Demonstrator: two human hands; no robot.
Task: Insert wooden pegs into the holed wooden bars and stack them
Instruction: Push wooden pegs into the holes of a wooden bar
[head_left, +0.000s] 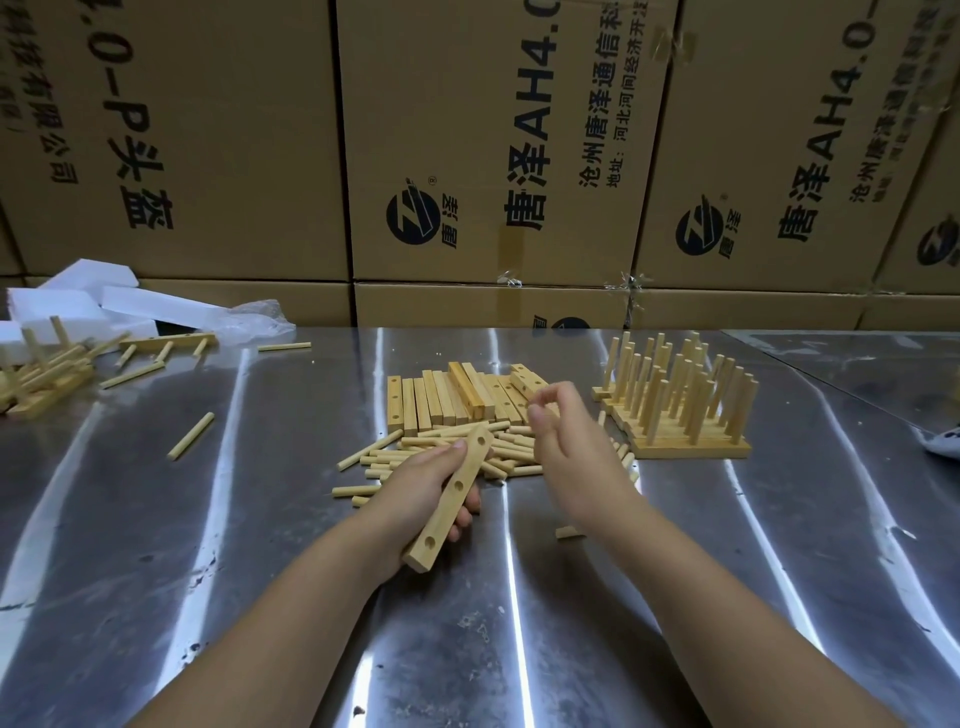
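Note:
My left hand grips a wooden bar with three empty holes, tilted above the table in the middle of the view. My right hand hovers just right of it over a heap of loose pegs, fingers loosely curled and holding nothing. Behind the pegs lies a row of bare holed bars. To the right stand finished bars with upright pegs, packed side by side.
The metal table is shiny and scuffed. Stray pegs lie at the left, with more pegged bars and white foam blocks at the far left. Cardboard boxes wall off the back.

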